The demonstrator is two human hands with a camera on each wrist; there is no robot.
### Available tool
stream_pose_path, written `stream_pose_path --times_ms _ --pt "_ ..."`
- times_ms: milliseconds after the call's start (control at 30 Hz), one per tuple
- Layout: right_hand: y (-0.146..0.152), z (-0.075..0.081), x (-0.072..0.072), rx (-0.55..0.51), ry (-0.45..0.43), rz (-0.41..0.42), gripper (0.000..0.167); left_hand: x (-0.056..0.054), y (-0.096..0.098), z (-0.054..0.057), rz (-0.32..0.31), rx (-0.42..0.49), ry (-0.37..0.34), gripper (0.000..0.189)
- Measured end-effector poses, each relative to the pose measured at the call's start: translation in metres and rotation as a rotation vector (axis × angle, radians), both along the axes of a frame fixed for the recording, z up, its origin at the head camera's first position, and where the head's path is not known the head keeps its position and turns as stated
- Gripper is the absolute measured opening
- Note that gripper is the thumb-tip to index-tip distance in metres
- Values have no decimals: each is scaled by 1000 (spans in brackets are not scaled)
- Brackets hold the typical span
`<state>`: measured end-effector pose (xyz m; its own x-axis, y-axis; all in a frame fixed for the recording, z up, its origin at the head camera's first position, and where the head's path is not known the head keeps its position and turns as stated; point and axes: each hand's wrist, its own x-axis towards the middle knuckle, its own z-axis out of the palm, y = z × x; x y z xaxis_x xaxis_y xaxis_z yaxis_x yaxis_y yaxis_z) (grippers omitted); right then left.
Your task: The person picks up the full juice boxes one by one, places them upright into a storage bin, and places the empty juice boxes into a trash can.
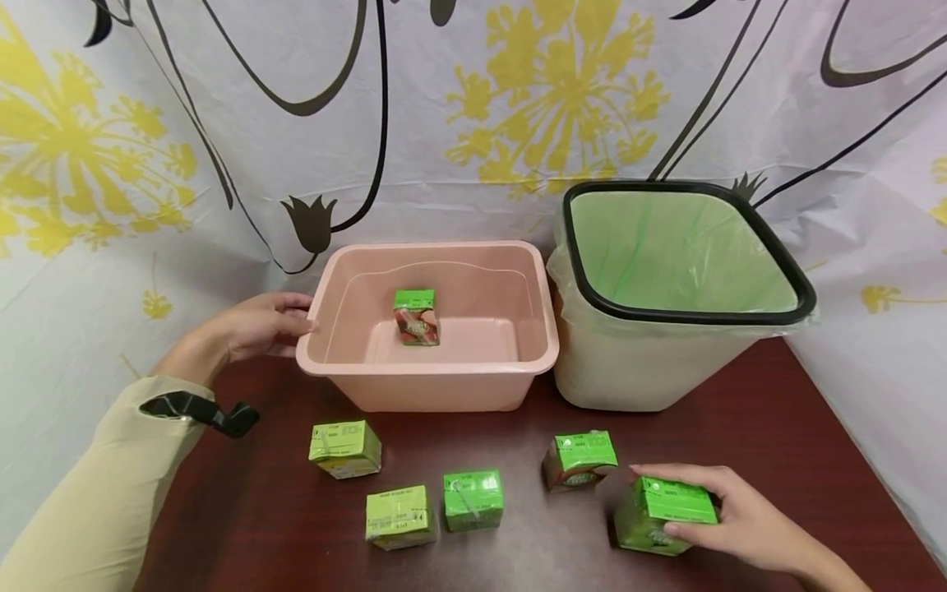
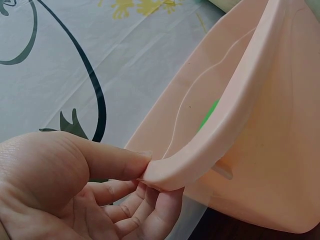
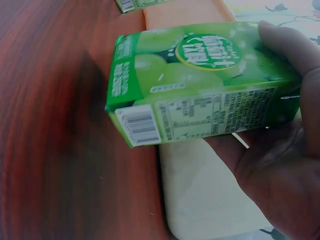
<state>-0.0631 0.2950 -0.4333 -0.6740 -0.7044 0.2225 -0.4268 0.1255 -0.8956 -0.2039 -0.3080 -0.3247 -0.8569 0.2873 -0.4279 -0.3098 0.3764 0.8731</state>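
My left hand [image 1: 262,327] pinches the left rim of a pink plastic basin [image 2: 205,145], thumb on top and fingers beneath. Inside the basin [image 1: 427,369] stands one juice box [image 1: 417,317] with a green top and a reddish front. At the front right, my right hand [image 1: 747,520] grips a green juice box [image 1: 658,514] between thumb and fingers; its printed side [image 3: 205,55] shows in the right wrist view. Whether that box touches the table I cannot tell. Just left of it stands a brown-and-green juice box [image 1: 580,462].
On the dark red table [image 1: 266,510] stand two yellow-green juice boxes [image 1: 345,450] and a bright green juice box [image 1: 473,500], in front of the basin. A lined bin with a black rim [image 1: 688,316] stands right of the basin. A patterned white sheet [image 1: 436,148] hangs behind.
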Motion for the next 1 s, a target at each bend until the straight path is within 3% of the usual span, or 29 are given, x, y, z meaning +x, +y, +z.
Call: stream_pose_path --times_ms 333,667,1000 --pt "16 33 -6 -32 55 32 67 0 -2 1 2 7 -6 65" --pt "14 83 -17 -45 40 -3 68 -1 -1 0 5 5 -11 64" --pt "-8 140 -21 201 209 -245 69 -3 1 1 3 -3 -15 65"
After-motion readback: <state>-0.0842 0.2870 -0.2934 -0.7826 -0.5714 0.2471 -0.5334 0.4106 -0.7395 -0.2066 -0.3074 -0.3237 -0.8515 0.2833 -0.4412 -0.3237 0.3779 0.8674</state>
